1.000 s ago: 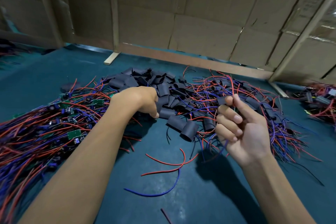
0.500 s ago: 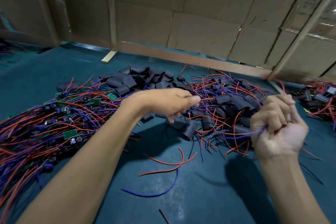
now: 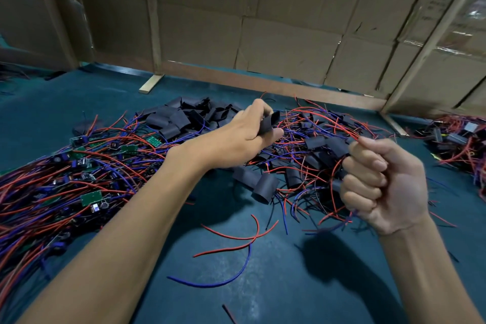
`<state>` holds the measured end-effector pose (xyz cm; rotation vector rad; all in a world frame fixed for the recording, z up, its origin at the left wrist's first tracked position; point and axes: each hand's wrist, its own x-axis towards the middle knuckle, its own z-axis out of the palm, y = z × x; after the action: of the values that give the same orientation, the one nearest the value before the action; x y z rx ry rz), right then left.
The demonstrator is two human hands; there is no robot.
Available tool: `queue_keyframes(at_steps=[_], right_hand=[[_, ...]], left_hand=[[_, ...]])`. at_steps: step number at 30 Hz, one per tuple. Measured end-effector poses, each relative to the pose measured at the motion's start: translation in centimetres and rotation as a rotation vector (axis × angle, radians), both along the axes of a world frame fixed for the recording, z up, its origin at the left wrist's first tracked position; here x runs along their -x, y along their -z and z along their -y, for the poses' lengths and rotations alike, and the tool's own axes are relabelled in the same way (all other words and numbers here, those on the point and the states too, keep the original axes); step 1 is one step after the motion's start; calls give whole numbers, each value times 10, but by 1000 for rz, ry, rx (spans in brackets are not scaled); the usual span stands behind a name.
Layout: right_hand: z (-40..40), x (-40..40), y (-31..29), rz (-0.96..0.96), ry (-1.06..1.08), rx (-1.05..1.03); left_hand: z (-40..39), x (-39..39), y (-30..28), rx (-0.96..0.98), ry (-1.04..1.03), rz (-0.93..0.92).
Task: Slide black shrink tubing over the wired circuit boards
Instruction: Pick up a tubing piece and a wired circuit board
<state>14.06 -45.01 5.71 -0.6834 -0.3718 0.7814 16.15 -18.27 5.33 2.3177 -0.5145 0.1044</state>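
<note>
While the left hand (image 3: 244, 131) pinches one black shrink tube (image 3: 268, 121) lifted at 12 o'clock of the pile, the right hand (image 3: 381, 179), fisted at 3 o'clock, grips red and blue wires (image 3: 339, 126); board hidden. Pre-threading step: next, likely align wire ends with tube mouth.

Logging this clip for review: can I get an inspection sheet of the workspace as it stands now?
Surface: teal mat, bare near the camera.
Job's things: wired circuit boards heaped left; black tubing pieces piled centre.
Clutter: loose red and blue wire offcuts.
Grippers: left hand pinches a tubing piece; right hand grips red wires.
Cables: nothing seen beyond the job's wires.
Surroundings: cardboard wall behind; another wire pile far right.
</note>
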Motion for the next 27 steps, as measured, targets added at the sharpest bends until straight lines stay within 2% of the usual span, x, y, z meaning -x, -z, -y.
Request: queue_keyframes(at_steps=[5,15,19,22,25,27], right_hand=[[-8,2,2,-15,-156,-71],[-12,7,-1,-75,-223,-44],[-12,3,0,-86,-282,-50],[-16,3,0,-108,-252,23],[-25,9,-3,21,-14,311],[-32,12,-3,9,109,394]], left_hand=[[3,0,5,15,47,181],[2,-3,7,58,30,131],[4,-1,2,63,45,167],[9,3,-1,-39,53,273],[15,4,-4,-259,-10,405],[18,5,-6,-396,-22,459]])
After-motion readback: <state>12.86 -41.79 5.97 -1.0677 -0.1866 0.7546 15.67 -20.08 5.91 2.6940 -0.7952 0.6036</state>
